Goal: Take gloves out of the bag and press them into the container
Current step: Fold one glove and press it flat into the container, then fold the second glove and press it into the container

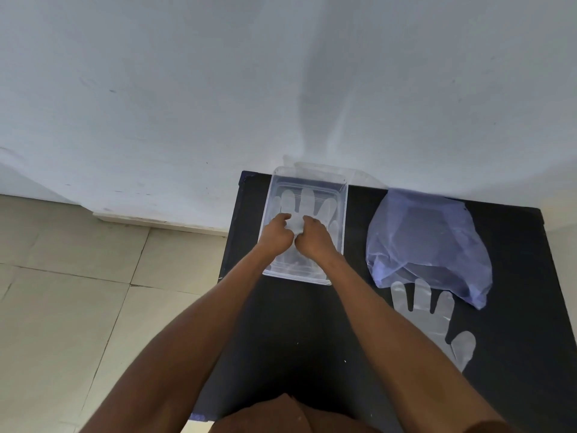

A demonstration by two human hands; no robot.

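- Your left hand (276,234) sits inside the clear container (342,214), fingers curled down and knuckles raised, pressing on the translucent glove (307,200) that lies on the bottom.
- Your right hand (315,239) is just beside it, nearly touching, curled the same way and bearing down on the same glove's palm area; I cannot tell whether either hand pinches the film or only pushes on it.
- That glove lies flat with its fingers spread and pointing away from you toward the wall (187,89), so its long axis runs along the container's length, straight ahead of both hands.
- Around the hands, the container stands on the black desk (296,323) at its far left part, close to the wall.
- To the right of the container, well apart from it, the bluish plastic bag (427,242) lies slumped on the desk; its contents are hazy through the film, so more gloves may be inside.
- Just in front of the bag, a second glove (427,320) lies flat on the desk, fingers reaching toward the bag, perhaps tucked under its edge, and its cuff end hidden beneath your right forearm.
- For the coming move, note this: the second glove is to the right and nearer you than the container, so your right hand is the closer one; it would need to draw back and swing rightward, then carry the glove left into the container.
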